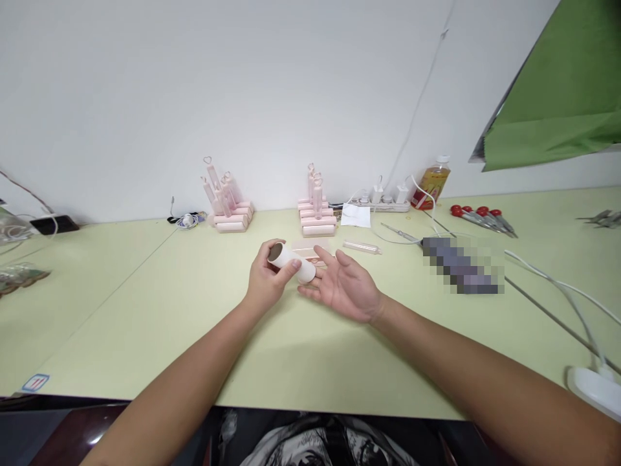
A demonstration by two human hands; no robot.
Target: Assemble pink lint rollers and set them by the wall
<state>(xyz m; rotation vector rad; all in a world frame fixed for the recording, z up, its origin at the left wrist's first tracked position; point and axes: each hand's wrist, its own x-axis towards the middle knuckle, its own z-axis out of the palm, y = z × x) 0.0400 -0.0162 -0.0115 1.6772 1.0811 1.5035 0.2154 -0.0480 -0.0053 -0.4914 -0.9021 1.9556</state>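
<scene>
My left hand (266, 277) is closed around a white hollow tube (292, 263), which tilts with its dark open end toward the upper left. At the tube's lower right end, my right hand (345, 285) is spread with the palm up, its fingertips close to or touching the tube. Just behind the hands lies a pale pink flat piece (310, 246), partly hidden by them. A clear slim tube (362, 247) rests on the table to its right.
Pink boxes with upright tubes stand at back left (231, 219) and back centre (318, 225). Behind right are a power strip (394, 208), a bottle (433, 184), red-tipped tools (485, 219) and cables. A blurred dark object (460, 265) lies on the right.
</scene>
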